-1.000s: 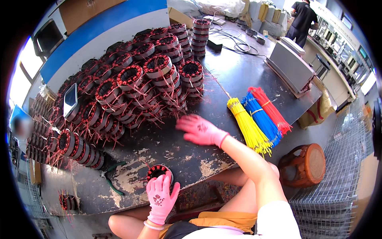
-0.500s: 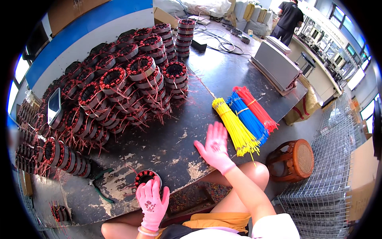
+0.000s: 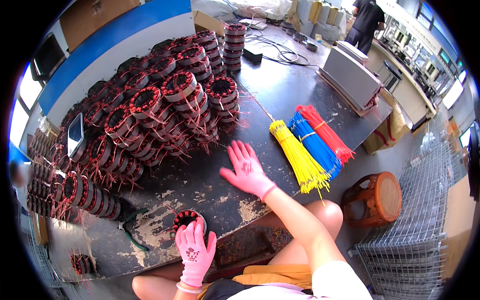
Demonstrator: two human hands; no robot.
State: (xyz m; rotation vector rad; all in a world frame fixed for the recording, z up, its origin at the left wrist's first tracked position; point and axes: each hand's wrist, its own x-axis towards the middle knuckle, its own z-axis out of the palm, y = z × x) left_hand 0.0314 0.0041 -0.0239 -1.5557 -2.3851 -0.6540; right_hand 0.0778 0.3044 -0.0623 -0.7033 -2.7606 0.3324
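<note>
Resting over the near rim: pink-gloved left hand (image 3: 196, 247) on a ring-shaped grey metal stator with red coils (image 3: 187, 214), near edge of the worn black tabletop (image 3: 205, 189).

Stator's round opening faces up, its central axis roughly upright; thin red leads point far-left. Left fingers bent over the rim, thumb apart on the right; cannot tell whether they grip. Pink-gloved right hand (image 3: 248, 170) open and empty, fingers spread toward far-left; contact with tabletop unclear. Green-handled pliers (image 3: 135, 243) left of the stator; yellow wire bundle (image 3: 300, 157) right of the right hand, long axis running far-left to near-right.
</note>
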